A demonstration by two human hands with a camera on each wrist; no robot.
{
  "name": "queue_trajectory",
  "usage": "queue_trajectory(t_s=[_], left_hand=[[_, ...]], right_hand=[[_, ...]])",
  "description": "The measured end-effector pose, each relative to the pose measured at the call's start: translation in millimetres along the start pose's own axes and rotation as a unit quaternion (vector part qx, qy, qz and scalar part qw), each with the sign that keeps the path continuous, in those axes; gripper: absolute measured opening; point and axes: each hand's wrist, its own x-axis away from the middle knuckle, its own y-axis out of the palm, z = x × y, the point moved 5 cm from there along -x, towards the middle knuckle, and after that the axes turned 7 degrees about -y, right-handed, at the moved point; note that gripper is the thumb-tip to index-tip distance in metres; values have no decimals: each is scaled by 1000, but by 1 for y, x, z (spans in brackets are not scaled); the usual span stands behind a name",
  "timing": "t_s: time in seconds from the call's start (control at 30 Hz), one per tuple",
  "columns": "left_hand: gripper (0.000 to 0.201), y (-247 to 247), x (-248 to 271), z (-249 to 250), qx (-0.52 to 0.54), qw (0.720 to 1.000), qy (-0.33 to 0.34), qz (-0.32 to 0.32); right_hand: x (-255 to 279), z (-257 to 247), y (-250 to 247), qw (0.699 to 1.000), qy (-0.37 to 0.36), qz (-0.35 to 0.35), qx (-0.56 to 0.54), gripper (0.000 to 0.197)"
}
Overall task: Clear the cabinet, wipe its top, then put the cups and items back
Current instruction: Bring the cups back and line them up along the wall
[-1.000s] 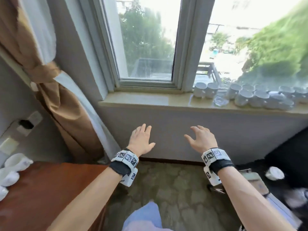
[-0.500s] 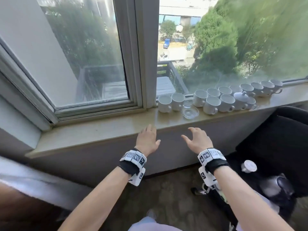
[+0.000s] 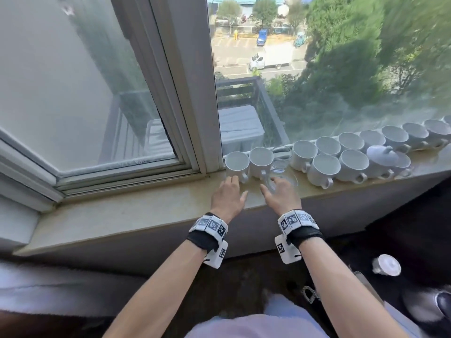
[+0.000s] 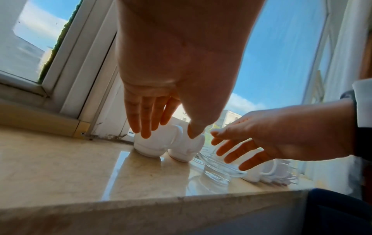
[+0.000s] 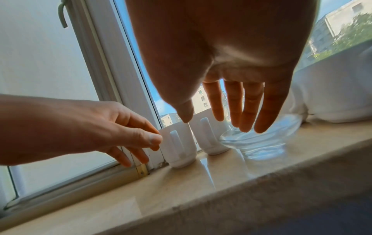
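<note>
We find no readable text, brand, number or sign in any view. Wristbands point(image 3: 209, 225) at lower centre of head view carry black-and-white square marker patterns only, no letters. White cups point(image 3: 236, 163) on windowsill point(image 3: 136, 211) bear no print. Vehicles on street, upper centre, too small and blurred for us to read.

A big window point(image 3: 317, 69) let in bright sun. Its grey frame point(image 3: 185, 93) stood up the middle, and the left pane point(image 3: 61, 81) looked milky. Outside were green trees point(image 3: 353, 57), a road point(image 3: 256, 57) with a white truck point(image 3: 268, 61), and a dark balcony rail point(image 3: 244, 90). A smooth tan stone sill point(image 3: 122, 215) ran under the glass. Below it was a grey wall point(image 3: 146, 252) and a dark floor point(image 3: 244, 276).
</note>
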Motion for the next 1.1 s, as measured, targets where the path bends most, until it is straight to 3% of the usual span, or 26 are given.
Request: queue_trajectory(t_s=[0.3,0.5,0.87,1.0,1.1], left_hand=[[30,14,-26,11,127,982,-131,52],[25,28,-26,15,200,956,-199,86],[36,55,-19,15,397,860,-302,107],[40,63,-14,14,434,835,-319,112],[30,63,-10,17,501,792,-332,111]], right_hand=[[-56,11,7,997,-15,-24,-73,34],[-69,24,24,988,-27,-46,-147,37],[-77,28,28,965,-18,-141,-222,34],[-75,31,35,955,-7,-124,-270,42],[-79,41,50,950,-11,-116,-290,37]])
